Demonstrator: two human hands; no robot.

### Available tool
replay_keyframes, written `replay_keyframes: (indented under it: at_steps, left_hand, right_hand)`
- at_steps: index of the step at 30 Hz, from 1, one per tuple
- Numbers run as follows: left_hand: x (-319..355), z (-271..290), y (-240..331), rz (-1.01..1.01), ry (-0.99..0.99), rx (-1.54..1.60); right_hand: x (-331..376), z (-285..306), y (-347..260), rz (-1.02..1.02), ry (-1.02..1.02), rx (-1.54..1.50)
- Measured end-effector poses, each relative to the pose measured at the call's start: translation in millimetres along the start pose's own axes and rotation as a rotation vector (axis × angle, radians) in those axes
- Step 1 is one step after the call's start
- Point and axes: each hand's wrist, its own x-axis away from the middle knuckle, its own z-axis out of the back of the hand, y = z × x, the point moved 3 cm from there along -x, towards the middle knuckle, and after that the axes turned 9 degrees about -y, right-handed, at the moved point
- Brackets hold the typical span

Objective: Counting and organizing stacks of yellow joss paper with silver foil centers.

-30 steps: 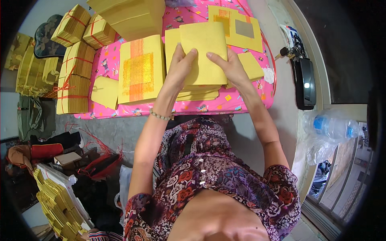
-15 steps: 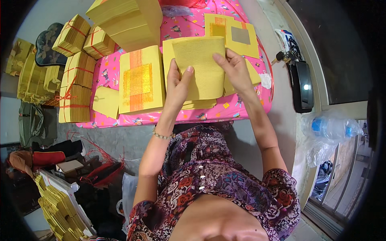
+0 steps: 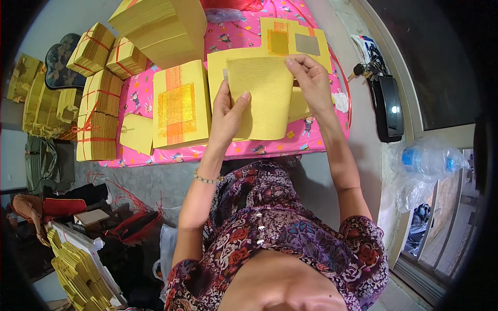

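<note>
A ribbed yellow paper sheet (image 3: 263, 101) is held up in front of me, bowed along its length. My left hand (image 3: 228, 108) grips its left side, thumb on the near face and fingers behind. At its upper right corner my right hand (image 3: 311, 82) pinches the edge between thumb and fingers. Behind it lies more yellow paper (image 3: 218, 65), mostly hidden. Just left of my left hand is a stack of yellow paper (image 3: 161, 85) whose top sheet carries an orange band and a gold square (image 3: 177, 106).
A pink patterned tablecloth (image 3: 228, 39) covers the table. Bundles of yellow paper (image 3: 96, 140) tied with red string stand at left, beside a tall yellow stack (image 3: 166, 39). Farther back right lie sheets with a gold patch (image 3: 278, 42) and a silver patch (image 3: 307, 44). Keys (image 3: 367, 69) hang at right.
The held sheet has come slightly lower and nearer to me. My right hand has shifted right and up along it, onto the upper corner. My left hand keeps its grip.
</note>
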Motion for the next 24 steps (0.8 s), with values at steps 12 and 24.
replay_keyframes:
  at_steps: [12, 24]
  left_hand:
    - [-12.8, 4.1, -5.2, 0.15, -0.05, 0.127]
    - [-42.4, -2.3, -22.7, 0.366, -0.105, 0.127]
  right_hand:
    - [31.2, 4.3, 15.1, -0.275, -0.184, 0.181]
    - [34.2, 21.5, 20.7, -0.441, -0.123, 0.169]
